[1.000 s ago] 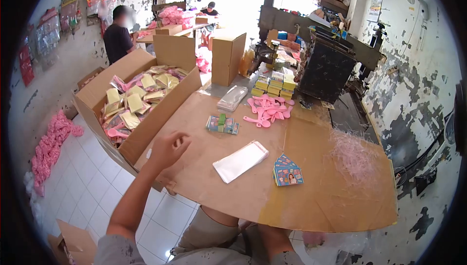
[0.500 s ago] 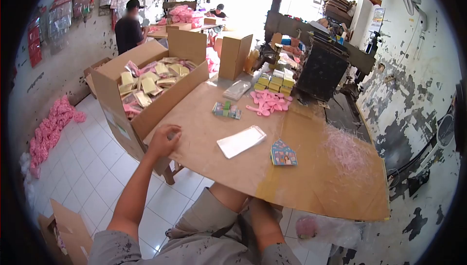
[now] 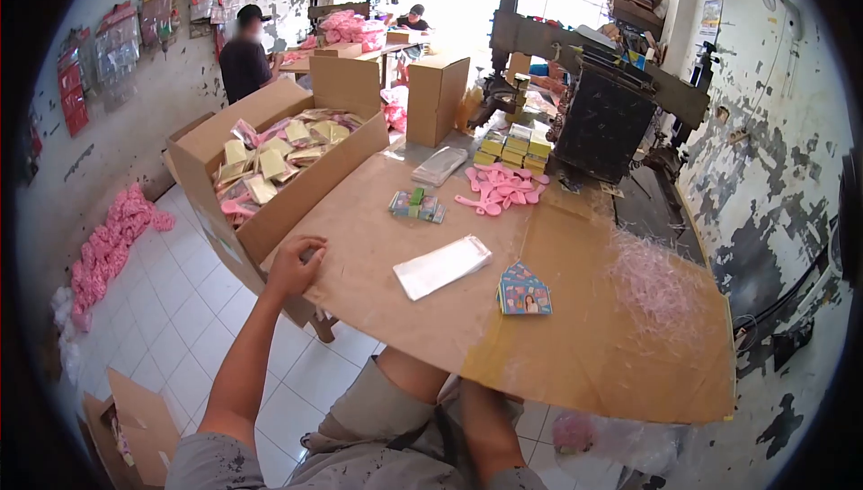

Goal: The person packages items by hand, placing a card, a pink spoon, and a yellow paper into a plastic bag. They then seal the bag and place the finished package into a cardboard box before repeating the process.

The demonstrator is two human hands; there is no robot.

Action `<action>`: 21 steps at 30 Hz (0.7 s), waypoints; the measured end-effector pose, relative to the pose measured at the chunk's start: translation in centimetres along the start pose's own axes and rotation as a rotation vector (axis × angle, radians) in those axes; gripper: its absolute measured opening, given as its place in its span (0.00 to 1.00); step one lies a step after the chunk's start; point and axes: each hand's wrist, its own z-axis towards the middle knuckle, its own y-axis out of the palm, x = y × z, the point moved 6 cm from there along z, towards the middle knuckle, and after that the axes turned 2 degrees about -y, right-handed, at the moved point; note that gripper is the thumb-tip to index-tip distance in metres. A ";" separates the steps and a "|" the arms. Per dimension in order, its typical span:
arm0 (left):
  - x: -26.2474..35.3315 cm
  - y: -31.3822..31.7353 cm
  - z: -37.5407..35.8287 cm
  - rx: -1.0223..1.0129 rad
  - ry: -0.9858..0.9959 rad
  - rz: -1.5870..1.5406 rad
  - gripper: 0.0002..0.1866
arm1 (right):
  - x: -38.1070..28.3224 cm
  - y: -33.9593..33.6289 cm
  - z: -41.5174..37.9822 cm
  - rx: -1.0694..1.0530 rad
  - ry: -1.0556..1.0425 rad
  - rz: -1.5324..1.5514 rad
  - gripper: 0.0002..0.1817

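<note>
Head camera: the stack of clear sleeves (image 3: 442,267) lies flat on the cardboard-covered table (image 3: 360,261), ahead and to the right of the left hand (image 3: 295,265), well apart from it. Its long axis slants from near left to far right, one short end turned roughly towards that hand. The left hand is at the table's left edge, beside the large open carton (image 3: 315,180), fingers loosely curled, thumb apart, apparently pinching nothing. The right forearm (image 3: 490,423) runs down under the near edge, which hides the right hand; whether it is spread, closed or holding something, I cannot tell. That edge stands between it and the sleeves. The fanned cards (image 3: 524,292) lie just right of the sleeves, farther from the left hand. Beyond are a banded card bundle (image 3: 416,206), pink spoons (image 3: 499,190) and stacked yellow-edged bundles (image 3: 515,148); plastic shreds (image 3: 656,279) lie to the right.
</note>
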 end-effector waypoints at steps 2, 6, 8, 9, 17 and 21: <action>0.3 0.4 -0.2 0.006 -0.025 -0.007 0.09 | 0.3 0.1 0.4 -0.008 -0.001 0.005 0.10; 0.7 0.4 0.1 0.002 -0.052 0.029 0.08 | 0.0 -0.5 0.7 -0.019 -0.006 0.037 0.10; 1.4 0.5 0.6 -0.012 -0.051 0.039 0.08 | -0.1 -1.1 0.9 -0.021 -0.014 0.047 0.10; 1.5 0.5 0.9 -0.024 -0.011 0.082 0.09 | 0.0 -1.1 0.8 -0.023 -0.013 0.048 0.10; 7.4 2.6 6.1 -0.234 -0.023 0.045 0.15 | 0.2 -2.6 0.1 -0.035 0.001 0.074 0.11; 11.7 7.6 9.3 -0.459 0.251 0.016 0.15 | 0.3 -3.5 -0.5 -0.040 0.012 0.089 0.12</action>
